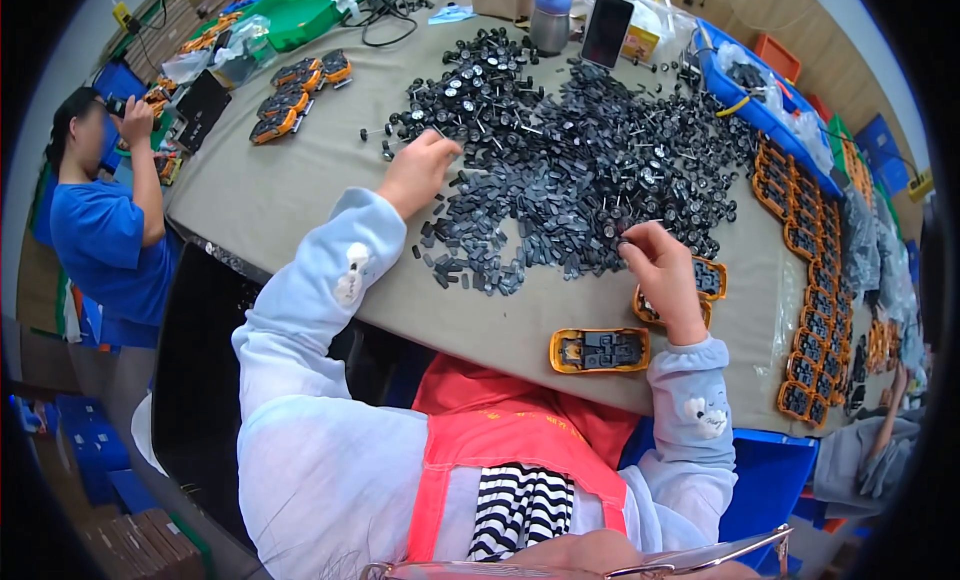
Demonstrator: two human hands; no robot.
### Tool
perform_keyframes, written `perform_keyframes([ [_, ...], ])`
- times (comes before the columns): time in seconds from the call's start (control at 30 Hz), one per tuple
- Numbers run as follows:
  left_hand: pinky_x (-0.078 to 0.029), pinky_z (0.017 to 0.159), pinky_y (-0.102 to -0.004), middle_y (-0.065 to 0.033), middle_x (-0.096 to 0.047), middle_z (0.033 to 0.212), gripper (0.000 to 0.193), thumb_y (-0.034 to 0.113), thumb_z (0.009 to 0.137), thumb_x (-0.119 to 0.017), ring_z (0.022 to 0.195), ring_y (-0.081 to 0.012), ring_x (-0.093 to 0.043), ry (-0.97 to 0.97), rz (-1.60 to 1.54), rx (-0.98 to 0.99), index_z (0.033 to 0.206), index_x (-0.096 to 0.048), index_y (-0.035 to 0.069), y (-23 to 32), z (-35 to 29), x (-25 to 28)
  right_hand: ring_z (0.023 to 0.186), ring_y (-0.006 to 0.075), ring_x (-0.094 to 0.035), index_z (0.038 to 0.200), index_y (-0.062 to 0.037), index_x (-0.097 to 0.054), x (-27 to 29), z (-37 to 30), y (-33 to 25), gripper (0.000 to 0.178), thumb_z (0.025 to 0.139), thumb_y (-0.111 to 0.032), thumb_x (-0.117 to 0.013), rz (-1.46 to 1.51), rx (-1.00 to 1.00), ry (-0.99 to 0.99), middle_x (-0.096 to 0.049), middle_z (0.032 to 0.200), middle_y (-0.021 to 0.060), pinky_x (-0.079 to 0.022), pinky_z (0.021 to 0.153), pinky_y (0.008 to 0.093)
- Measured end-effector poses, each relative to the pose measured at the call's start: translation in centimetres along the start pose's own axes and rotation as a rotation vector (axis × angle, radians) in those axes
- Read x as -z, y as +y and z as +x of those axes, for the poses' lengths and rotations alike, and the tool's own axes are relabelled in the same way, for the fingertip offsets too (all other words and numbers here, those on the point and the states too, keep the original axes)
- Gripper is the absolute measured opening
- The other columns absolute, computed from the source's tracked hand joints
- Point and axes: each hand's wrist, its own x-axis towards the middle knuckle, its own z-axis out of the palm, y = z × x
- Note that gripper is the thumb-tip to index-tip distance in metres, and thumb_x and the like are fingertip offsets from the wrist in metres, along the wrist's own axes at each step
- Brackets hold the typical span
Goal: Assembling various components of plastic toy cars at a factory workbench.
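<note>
My left hand (420, 172) is at the left edge of a heap of small black wheels on metal axles (470, 85), fingers curled together. Whatever it pinches is too small to make out. On the other side, my right hand (662, 270) has thumb and fingertips pinched at the lower right of the heap, around what looks like a small black wheel. Small flat black plastic pieces (490, 230) lie spread between the hands. Below the right hand, an orange toy car body (600, 351) rests upside down near the table edge. More orange car bodies (710, 278) sit partly behind that hand.
Rows of orange car bodies (800, 210) line the table's right side, and another group (290, 100) lies at far left. A phone (607, 30) and a grey bottle (551, 22) stand at the back. A blue bin (712, 75) is back right. Another person (110, 220) stands left.
</note>
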Motion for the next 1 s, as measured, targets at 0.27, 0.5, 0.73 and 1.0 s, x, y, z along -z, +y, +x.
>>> perform_keyframes([
  [0.27, -0.052, 0.072, -0.0387, -0.0106, -0.062, 0.094, 0.017, 0.006, 0.085, -0.065, 0.085, -0.0301, -0.064, -0.113, 0.231, -0.103, 0.102, -0.069, 0.008, -3.9, 4.3, -3.3, 0.079, 0.011, -0.063, 0.098, -0.0006, -0.07, 2.3, -5.2, 3.2, 0.015, 0.084, 0.005, -0.068, 0.496, -0.041, 0.122, -0.068, 0.09, 0.0033, -0.051, 0.066, 0.0258],
  [0.5, -0.052, 0.061, -0.0266, -0.0057, -0.07, 0.09, 0.012, 0.014, 0.093, -0.067, 0.071, -0.012, -0.064, 0.023, -1.076, 0.83, 0.098, -0.069, 0.003, -2.5, 6.5, -2.0, 0.079, 0.0148, -0.064, 0.098, -0.0019, -0.071, 3.3, -10.8, 4.3, 0.021, 0.079, 0.006, -0.072, 0.238, 0.109, 0.011, -0.067, 0.089, 0.0066, -0.05, 0.066, 0.0268],
  [0.73, -0.05, 0.062, -0.0217, -0.0017, -0.068, 0.088, 0.012, 0.011, 0.092, -0.068, 0.074, -0.0098, -0.064, 0.064, -0.797, 0.684, 0.1, -0.07, 0.002, -0.9, 2.1, -0.8, 0.078, 0.0271, -0.063, 0.096, -0.0036, -0.069, 1.3, -12.1, 3.7, 0.023, 0.074, 0.005, -0.074, -0.075, 0.27, 0.002, -0.064, 0.083, 0.0103, -0.052, 0.066, 0.0338],
  [1.0, -0.052, 0.069, -0.025, -0.0091, -0.067, 0.108, 0.007, 0.008, 0.089, -0.069, 0.085, -0.0126, -0.064, -0.185, -0.178, 0.57, 0.092, -0.068, 0.002, 0.8, -3.9, 3.8, 0.1, 0.0336, -0.061, 0.098, -0.0058, -0.064, 1.4, -11.5, 3.1, 0.033, 0.069, 0.001, -0.077, -0.111, 0.332, 0.038, -0.063, 0.109, 0.0124, -0.052, 0.081, 0.0396],
])
